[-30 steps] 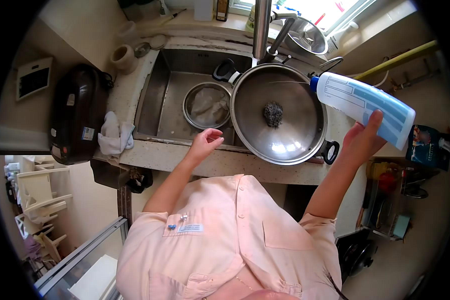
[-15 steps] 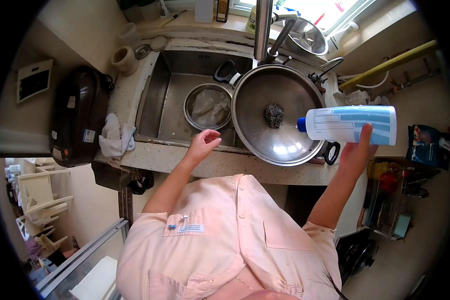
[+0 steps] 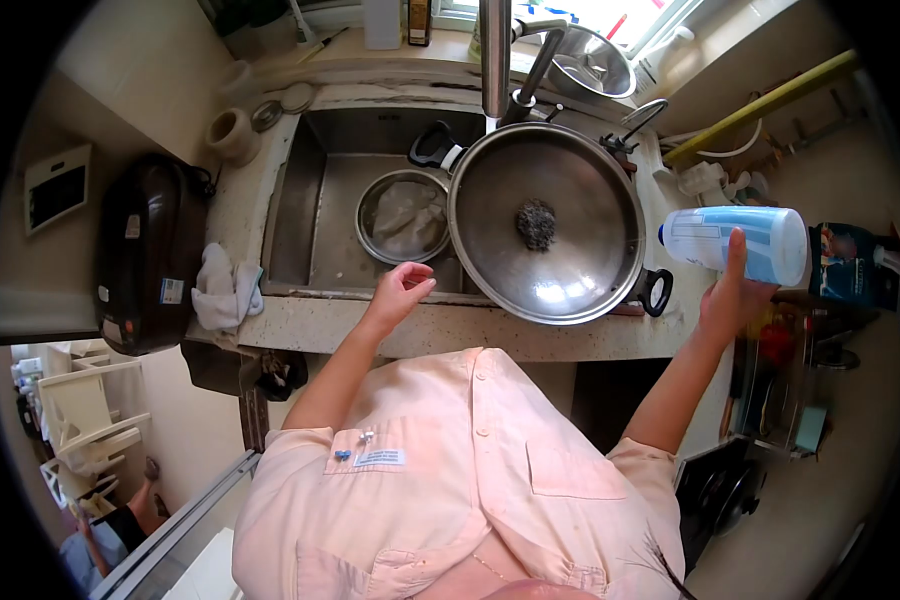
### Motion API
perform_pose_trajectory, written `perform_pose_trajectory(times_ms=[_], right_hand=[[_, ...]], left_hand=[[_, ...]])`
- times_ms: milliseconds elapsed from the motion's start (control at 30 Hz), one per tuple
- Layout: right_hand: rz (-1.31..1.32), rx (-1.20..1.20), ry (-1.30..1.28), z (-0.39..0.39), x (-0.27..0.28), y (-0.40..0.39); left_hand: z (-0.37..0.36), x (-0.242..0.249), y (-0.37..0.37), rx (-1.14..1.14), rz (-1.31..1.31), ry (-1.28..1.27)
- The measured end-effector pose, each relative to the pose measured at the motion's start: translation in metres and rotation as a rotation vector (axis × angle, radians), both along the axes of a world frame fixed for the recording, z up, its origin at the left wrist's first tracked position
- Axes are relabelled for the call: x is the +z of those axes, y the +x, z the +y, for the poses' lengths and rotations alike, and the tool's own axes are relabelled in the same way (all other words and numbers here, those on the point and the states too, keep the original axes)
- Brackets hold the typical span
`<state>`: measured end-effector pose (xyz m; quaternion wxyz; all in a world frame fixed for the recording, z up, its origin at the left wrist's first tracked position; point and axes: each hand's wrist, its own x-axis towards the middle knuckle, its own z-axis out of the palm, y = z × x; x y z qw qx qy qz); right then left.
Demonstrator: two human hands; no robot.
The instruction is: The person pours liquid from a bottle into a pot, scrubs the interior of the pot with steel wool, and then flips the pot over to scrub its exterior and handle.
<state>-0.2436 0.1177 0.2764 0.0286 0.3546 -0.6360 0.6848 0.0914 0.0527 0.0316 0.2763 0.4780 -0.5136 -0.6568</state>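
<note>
My right hand (image 3: 730, 295) is wrapped round a white and blue detergent bottle (image 3: 700, 240) with a blue cap. The bottle lies on its side in the air, to the right of a large steel pan (image 3: 490, 240). Inside the pan sits a steel wool scrubber (image 3: 536, 225). The pan has black handles and rests over the right side of the sink. My left hand (image 3: 400, 292) hovers at the sink's front edge, holding nothing, its fingers loosely curled and apart from the thumb. Just beyond it, a round metal bowl (image 3: 363, 230) with a pale, filmy content stands in the sink.
The sink (image 3: 300, 215) has a tall faucet (image 3: 495, 60) behind the pan. Left of it are a cloth (image 3: 225, 290) and a dark appliance (image 3: 148, 255). A steel bowl (image 3: 592, 62) stands by the window. At lower left, part of another person (image 3: 110, 535) shows.
My right hand has moved the bottle rightward, away from above the pan, and its cap end now points beside the rim. The left hand stays nearly in place. The view has shifted slightly.
</note>
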Motion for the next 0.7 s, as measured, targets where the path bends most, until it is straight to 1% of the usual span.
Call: perform_pose_trajectory(times_ms=[67,267,367,467,567,600,700], right_hand=[[0.003,0.013,-0.047,-0.003,0.000,-0.001],[-0.117,0.074,-0.107,-0.007,0.005,0.016],[-0.075,0.039,-0.068,-0.008,-0.001,0.024],[-0.249,0.138,-0.180,-0.011,-0.003,0.019],[-0.271,0.096,-0.069,-0.020,-0.027,0.021],[-0.301,0.142,-0.102,-0.023,-0.035,0.018],[-0.684,0.162,-0.233,-0.028,-0.068,0.005]], left_hand=[[0.000,-0.001,-0.001,-0.005,-0.002,-0.001],[0.001,-0.003,0.000,0.024,0.024,-0.011],[0.000,-0.001,0.004,0.024,0.015,-0.010],[0.000,0.006,0.007,0.007,-0.003,-0.029],[0.000,0.023,0.002,-0.043,-0.014,-0.081],[-0.001,0.028,-0.001,-0.059,0.008,-0.077],[-0.003,0.044,-0.017,-0.125,0.088,-0.092]])
